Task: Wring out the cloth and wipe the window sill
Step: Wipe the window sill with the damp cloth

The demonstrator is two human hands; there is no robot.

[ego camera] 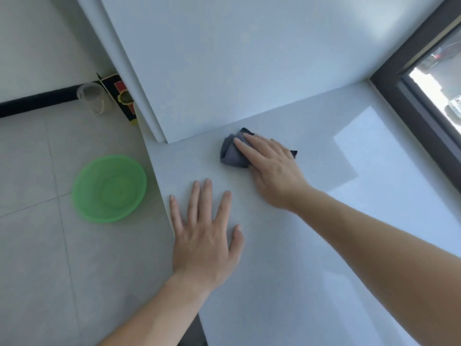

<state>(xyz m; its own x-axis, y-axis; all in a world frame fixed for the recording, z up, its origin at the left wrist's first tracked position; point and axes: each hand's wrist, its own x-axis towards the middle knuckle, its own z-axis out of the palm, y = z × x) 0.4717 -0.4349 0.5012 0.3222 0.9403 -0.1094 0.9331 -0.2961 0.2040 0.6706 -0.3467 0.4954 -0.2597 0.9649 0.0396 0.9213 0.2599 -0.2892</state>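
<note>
A crumpled dark grey cloth lies on the pale window sill, close to the white wall at the sill's far end. My right hand rests flat on top of the cloth, fingers stretched over it and pressing it onto the sill; part of the cloth is hidden under the palm. My left hand lies flat on the sill near its left edge, fingers spread, holding nothing.
A green plastic basin sits on the tiled floor left of the sill. Farther back stand a clear plastic cup and a black patterned box. The dark window frame borders the sill at right.
</note>
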